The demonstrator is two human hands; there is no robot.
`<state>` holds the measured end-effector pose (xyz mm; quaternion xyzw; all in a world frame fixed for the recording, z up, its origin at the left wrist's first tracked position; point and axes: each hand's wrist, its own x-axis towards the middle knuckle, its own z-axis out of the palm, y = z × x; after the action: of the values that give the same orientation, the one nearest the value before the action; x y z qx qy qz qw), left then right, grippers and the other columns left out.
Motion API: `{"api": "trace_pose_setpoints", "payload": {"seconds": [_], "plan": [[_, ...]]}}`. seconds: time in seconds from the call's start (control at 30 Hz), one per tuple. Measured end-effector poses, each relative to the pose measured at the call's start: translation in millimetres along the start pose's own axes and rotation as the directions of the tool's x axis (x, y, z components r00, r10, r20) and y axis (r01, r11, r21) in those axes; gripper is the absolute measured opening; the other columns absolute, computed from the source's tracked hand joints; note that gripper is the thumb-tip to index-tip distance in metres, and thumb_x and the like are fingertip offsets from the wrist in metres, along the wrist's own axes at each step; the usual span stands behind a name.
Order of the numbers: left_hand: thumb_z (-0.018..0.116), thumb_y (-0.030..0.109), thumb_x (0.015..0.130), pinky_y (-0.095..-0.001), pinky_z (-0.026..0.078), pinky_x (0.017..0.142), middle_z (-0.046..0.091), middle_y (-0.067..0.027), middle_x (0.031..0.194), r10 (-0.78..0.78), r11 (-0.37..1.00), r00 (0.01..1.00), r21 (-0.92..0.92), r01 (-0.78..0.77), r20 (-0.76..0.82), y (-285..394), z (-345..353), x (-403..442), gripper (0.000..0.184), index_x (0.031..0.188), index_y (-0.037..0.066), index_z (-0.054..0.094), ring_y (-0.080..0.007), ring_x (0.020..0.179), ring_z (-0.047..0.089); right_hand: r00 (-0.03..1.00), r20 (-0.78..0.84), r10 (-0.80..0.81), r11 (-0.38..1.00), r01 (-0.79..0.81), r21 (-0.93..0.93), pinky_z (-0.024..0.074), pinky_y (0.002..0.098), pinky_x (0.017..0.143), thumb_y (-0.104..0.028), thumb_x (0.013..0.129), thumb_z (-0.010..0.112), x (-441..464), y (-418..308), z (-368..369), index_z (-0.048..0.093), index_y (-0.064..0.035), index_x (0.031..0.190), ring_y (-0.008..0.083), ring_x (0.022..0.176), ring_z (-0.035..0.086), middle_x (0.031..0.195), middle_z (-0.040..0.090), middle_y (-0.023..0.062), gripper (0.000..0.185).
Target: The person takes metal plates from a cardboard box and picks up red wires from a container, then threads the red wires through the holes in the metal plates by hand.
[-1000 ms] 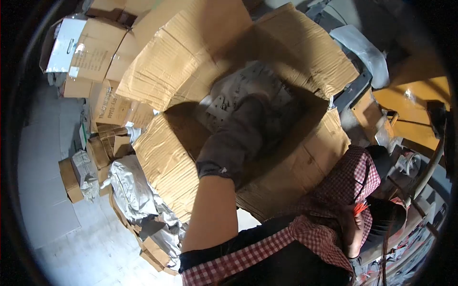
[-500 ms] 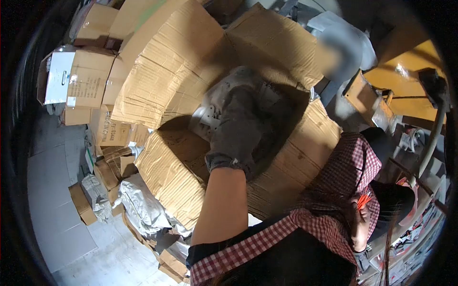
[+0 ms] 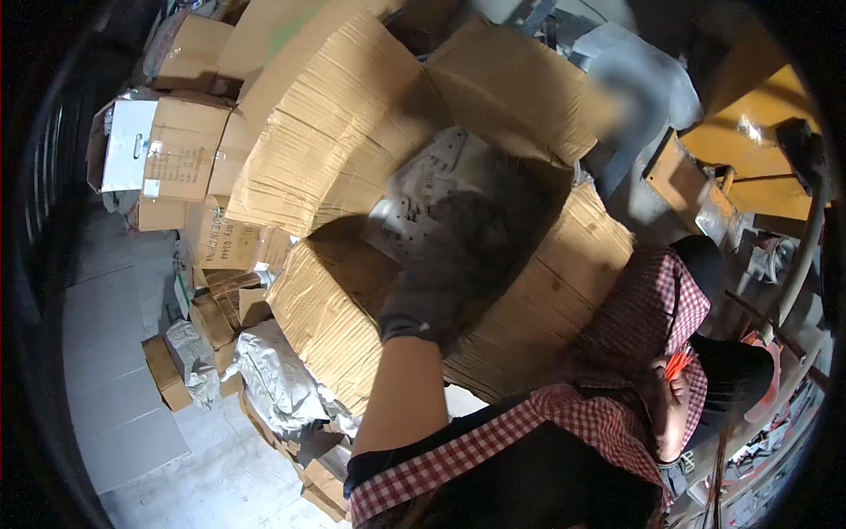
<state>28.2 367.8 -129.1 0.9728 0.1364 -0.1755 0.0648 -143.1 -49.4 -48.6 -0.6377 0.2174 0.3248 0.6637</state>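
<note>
My left hand (image 3: 441, 256), in a dark grey glove, reaches down into a large open cardboard box (image 3: 326, 132). Inside, grey flat pieces with small holes (image 3: 432, 181) lie in a pile beyond the glove. The gloved fingers are dark and smeared by motion, so whether they hold a piece cannot be made out. Over at the right, my right hand (image 3: 672, 414) rests by my checked apron (image 3: 634, 300), closed around a small bunch of thin orange-red pieces (image 3: 678, 362).
Stacked cartons (image 3: 176, 145) stand on the left. A silvery plastic bag (image 3: 278, 375) lies beside the box, near the pale floor (image 3: 220, 467). Yellow machinery (image 3: 749, 132) is at upper right, with a curved pipe (image 3: 797, 264) below it. Another person (image 3: 639, 79) appears behind the box.
My left hand has shifted slightly down and toward me inside the box, uncovering more of the grey pieces. The view has moved a little. My right hand still holds the orange-red pieces.
</note>
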Motion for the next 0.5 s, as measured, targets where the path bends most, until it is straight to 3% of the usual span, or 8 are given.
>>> {"api": "trace_pose_setpoints", "payload": {"seconds": [0.07, 0.1, 0.17, 0.2, 0.27, 0.3, 0.43, 0.5], "plan": [[0.054, 0.024, 0.09, -0.0393, 0.049, 0.09, 0.061, -0.0125, 0.119, -0.132, 0.975, 0.975, 0.155, 0.16, -0.177, -59, 137, 79, 0.035, 0.123, 0.012, 0.056, -0.0282, 0.108, 0.06, 0.999, 0.037, -0.013, 0.998, 0.01, 0.059, 0.0232, 0.0177, 0.049, -0.017, 0.098, 0.051, 2, 2, -2, 0.059, -0.0068, 0.099, 0.0003, 0.055, 0.033, 0.066, 0.043, -0.0097, 0.013], [0.054, 0.024, 0.09, -0.0393, 0.049, 0.09, 0.061, -0.0125, 0.119, -0.127, 0.976, 0.977, 0.156, 0.154, -0.17, -53, 112, 71, 0.035, 0.123, 0.012, 0.056, -0.0282, 0.108, 0.06, 1.0, 0.031, -0.008, 0.998, 0.006, 0.064, 0.0233, 0.0177, 0.049, -0.016, 0.098, 0.051, 0, 4, -4, 0.059, -0.0067, 0.1, 0.0003, 0.055, 0.033, 0.066, 0.043, -0.0099, 0.013], [0.053, 0.024, 0.089, -0.0422, 0.05, 0.089, 0.062, -0.0131, 0.117, 0.123, 0.922, 0.992, 0.374, -0.102, -0.033, -59, 55, 58, 0.035, 0.123, 0.018, 0.055, -0.0304, 0.107, 0.06, 1.0, 0.008, 0.003, 0.997, -0.003, 0.077, 0.0234, 0.0178, 0.05, -0.016, 0.098, 0.051, -5, 3, -5, 0.06, -0.0065, 0.1, 0.0003, 0.055, 0.033, 0.066, 0.043, -0.01, 0.013], [0.053, 0.024, 0.089, -0.0422, 0.05, 0.089, 0.062, -0.0131, 0.117, 0.135, 0.921, 0.991, 0.373, -0.115, -0.028, -75, 63, 66, 0.035, 0.123, 0.018, 0.055, -0.0304, 0.107, 0.06, 1.0, -0.03, -0.002, 1.0, 0.003, 0.031, 0.0236, 0.0177, 0.05, -0.016, 0.098, 0.051, -8, -1, -3, 0.061, -0.0066, 0.099, 0.0003, 0.056, 0.034, 0.067, 0.045, -0.0098, 0.013], [0.053, 0.026, 0.088, -0.0431, 0.05, 0.089, 0.062, -0.0126, 0.116, -0.142, 0.988, 0.985, 0.044, 0.147, -0.095, -99, 82, 91, 0.036, 0.124, 0.019, 0.054, -0.0318, 0.109, 0.059, 0.994, -0.103, -0.025, 0.998, 0.019, -0.061, 0.024, 0.0176, 0.051, -0.015, 0.098, 0.052, -9, -8, -1, 0.062, -0.0067, 0.099, 0.0003, 0.057, 0.035, 0.07, 0.049, -0.0094, 0.013], [0.053, 0.026, 0.088, -0.0431, 0.05, 0.089, 0.062, -0.0126, 0.116, -0.126, 0.99, 0.988, 0.048, 0.131, -0.092, -98, 81, 95, 0.036, 0.124, 0.019, 0.054, -0.0318, 0.109, 0.059, 0.993, -0.116, -0.035, 0.992, 0.021, -0.126, 0.0291, 0.0183, 0.058, -0.015, 0.097, 0.053, -9, -7, -4, 0.062, -0.0058, 0.097, 0.002, 0.063, 0.04, 0.076, 0.053, -0.0072, 0.013], [0.053, 0.026, 0.088, -0.0429, 0.05, 0.089, 0.062, -0.0132, 0.115, -0.123, 0.984, 0.992, 0.133, 0.121, 0.01, -98, 74, 81, 0.033, 0.119, 0.016, 0.057, -0.0313, 0.111, 0.059, 0.994, -0.106, -0.014, 0.993, 0.002, -0.12, 0.0343, 0.0215, 0.07, -0.013, 0.096, 0.053, -11, -14, -1, 0.062, -0.004, 0.097, 0.0061, 0.076, 0.045, 0.081, 0.055, -0.0042, 0.012], [0.052, 0.026, 0.088, -0.0428, 0.05, 0.089, 0.062, -0.0135, 0.115, -0.123, 0.978, 0.992, 0.17, 0.117, 0.025, -93, 56, 78, 0.032, 0.117, 0.015, 0.059, -0.0311, 0.112, 0.058, 0.996, -0.076, -0.05, 0.993, 0.041, -0.114, 0.0334, 0.0209, 0.068, -0.013, 0.096, 0.054, -8, -10, 1, 0.063, -0.0041, 0.097, 0.0054, 0.073, 0.044, 0.08, 0.054, -0.0046, 0.012]]}}
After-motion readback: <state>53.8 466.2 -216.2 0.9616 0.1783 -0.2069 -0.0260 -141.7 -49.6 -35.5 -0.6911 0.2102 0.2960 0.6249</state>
